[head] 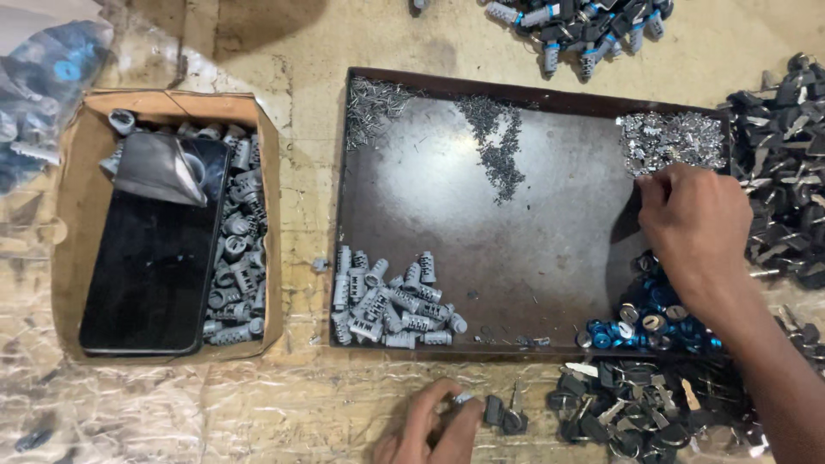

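A dark metal tray (pixel 550 232) lies in the middle of the bench. My right hand (pixel 692 228) reaches over its right side, fingertips at the edge of a pile of small shiny metal bits (pixel 670 137) in the far right corner. My left hand (pixel 434 425) rests below the tray's near edge, fingers closed on a small grey cylinder with a black-headed key (pixel 505 417) sticking out of it. Grey lock cylinders (pixel 391 301) lie heaped in the tray's near left corner. Blue round parts (pixel 640 322) sit in its near right corner.
A cardboard box (pixel 69 258) at the left holds grey cylinders and a black phone (pixel 150 266). Black-headed keys (pixel 636 408) are heaped below the tray and at the right edge (pixel 782 163). Tiny springs (pixel 498 142) and pins (pixel 374 103) lie along the tray's far side.
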The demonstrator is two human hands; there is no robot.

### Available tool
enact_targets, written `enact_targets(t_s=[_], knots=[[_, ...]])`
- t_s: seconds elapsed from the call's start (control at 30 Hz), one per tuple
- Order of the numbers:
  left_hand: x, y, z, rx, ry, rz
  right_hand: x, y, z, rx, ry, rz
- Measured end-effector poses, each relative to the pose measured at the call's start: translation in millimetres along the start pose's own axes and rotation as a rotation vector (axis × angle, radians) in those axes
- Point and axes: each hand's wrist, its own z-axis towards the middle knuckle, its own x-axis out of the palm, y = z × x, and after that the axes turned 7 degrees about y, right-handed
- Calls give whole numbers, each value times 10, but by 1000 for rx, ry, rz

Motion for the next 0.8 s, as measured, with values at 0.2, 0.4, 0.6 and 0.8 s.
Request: enact_targets(t_s=[0.2,0.4,0.6,0.8], knots=[[-370,-194,166,2,118,-726,-505,492,-590,-227,65,307],[-614,-362,176,-209,790,-1086,-622,630,-1836,-1274,202,32],[-629,-365,132,-89,693,-1094,-590,629,-1757,-1279,127,228],[-305,-258,21,212,-143,-674,-590,933,-723,-406,23,458]])
